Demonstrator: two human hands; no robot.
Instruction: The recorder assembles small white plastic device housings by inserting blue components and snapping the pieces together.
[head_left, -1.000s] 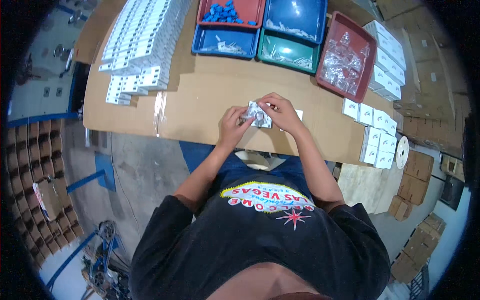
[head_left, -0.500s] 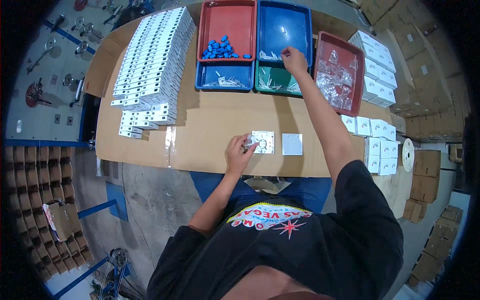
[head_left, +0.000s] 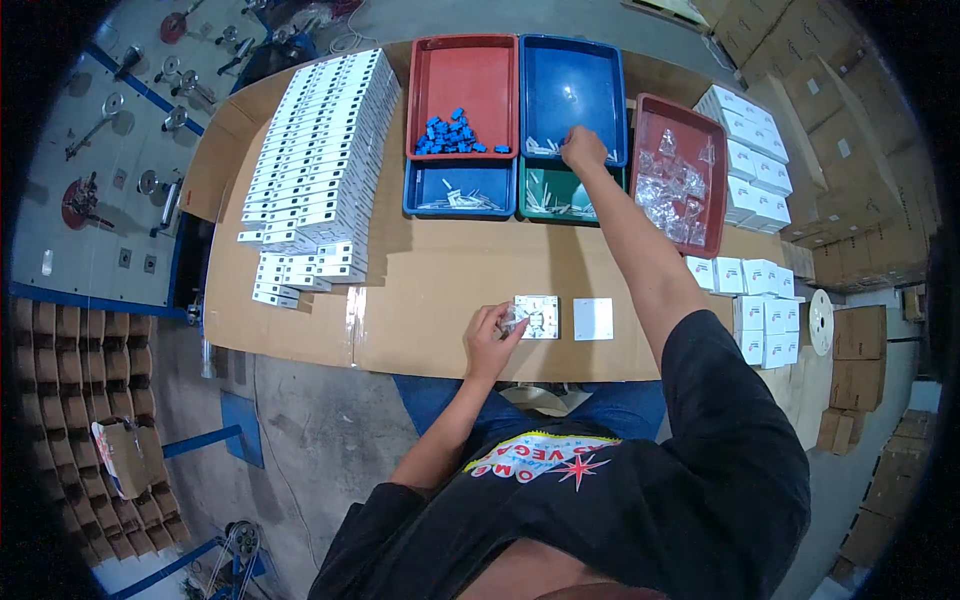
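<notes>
My left hand [head_left: 488, 340] is closed on a small clear plastic bag [head_left: 514, 319], which it holds at the left edge of a square white casing [head_left: 541, 317]. The casing lies open side up, with details moulded inside. Just right of it rests a flat square white cover [head_left: 593, 319]. My right hand [head_left: 584, 150] reaches far forward to the near right part of the upper blue tray [head_left: 571, 85]. Its fingers are pinched together over small whitish parts [head_left: 541, 147]; anything between them is too small to make out.
A red tray [head_left: 463, 78] holds blue pieces. Thin pale parts lie in a small blue tray [head_left: 420, 190] and a green tray [head_left: 545, 187]. Clear bags fill another red tray [head_left: 712, 190]. White boxes are stacked left [head_left: 325, 150] and right [head_left: 757, 200] on the cardboard-covered table [head_left: 440, 280].
The whole view has shifted, so the table sits lower in the picture. My right hand stays at the upper blue tray, and my left hand still holds the bag beside the casing.
</notes>
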